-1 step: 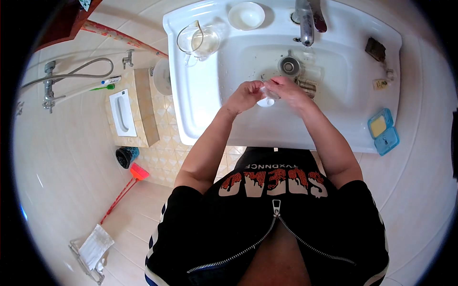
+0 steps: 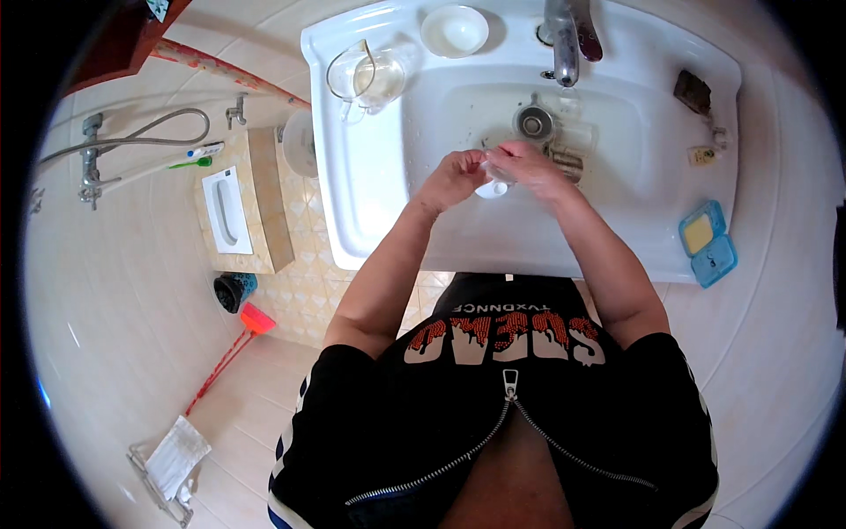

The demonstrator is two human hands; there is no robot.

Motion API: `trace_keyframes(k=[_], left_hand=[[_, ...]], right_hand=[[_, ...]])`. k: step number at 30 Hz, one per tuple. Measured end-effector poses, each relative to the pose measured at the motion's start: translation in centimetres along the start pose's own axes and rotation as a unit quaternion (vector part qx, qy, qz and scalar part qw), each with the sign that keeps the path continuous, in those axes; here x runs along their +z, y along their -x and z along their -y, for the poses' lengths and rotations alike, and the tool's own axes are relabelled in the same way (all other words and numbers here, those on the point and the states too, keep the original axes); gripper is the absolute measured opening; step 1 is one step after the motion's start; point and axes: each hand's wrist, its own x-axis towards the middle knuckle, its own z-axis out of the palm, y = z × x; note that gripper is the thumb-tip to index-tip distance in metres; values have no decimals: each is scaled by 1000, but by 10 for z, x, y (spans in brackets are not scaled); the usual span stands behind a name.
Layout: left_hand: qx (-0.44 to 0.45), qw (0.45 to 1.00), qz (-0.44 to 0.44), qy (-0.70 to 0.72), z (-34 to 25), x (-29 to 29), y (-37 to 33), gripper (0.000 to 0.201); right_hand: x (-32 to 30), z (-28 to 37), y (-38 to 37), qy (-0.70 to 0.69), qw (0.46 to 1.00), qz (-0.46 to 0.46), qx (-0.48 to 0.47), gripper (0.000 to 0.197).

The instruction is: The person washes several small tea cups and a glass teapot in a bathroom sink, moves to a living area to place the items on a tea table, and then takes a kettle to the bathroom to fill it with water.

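Note:
Over the near part of the white sink (image 2: 634,185), my two hands meet with bent fingers. My left hand (image 2: 451,181) pinches at a small whitish, see-through piece (image 2: 500,173), whose kind I cannot make out. From the other side my right hand (image 2: 533,169) closes round the same piece, hiding part of it. Just below the fingers shows a small round white thing (image 2: 491,189); whether it is joined to the piece is unclear. A metal drain strainer (image 2: 533,122) sits beyond my hands. Beside my right hand lie a clear glass-like cylinder (image 2: 576,137) and a shiny metal cylinder (image 2: 567,165).
A glass jug (image 2: 363,75) and a white bowl (image 2: 454,31) stand on the sink's far left ledge. The faucet (image 2: 564,44) reaches over the basin. On the right rim are a dark block (image 2: 693,92), a small packet (image 2: 702,156) and an opened blue soap box (image 2: 708,242).

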Motion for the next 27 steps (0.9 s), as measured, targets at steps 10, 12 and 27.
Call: trace_keyframes(k=[10, 12, 27], left_hand=[[-4, 922, -155, 356, 30, 34, 8, 20], [44, 910, -141, 388, 37, 30, 7, 21], [-42, 915, -154, 372, 50, 10, 5, 21]], right_hand=[[40, -35, -13, -451, 866, -210, -53, 35], [24, -26, -7, -349, 922, -163, -38, 34], [16, -60, -50, -235, 947, -186, 114, 34]])
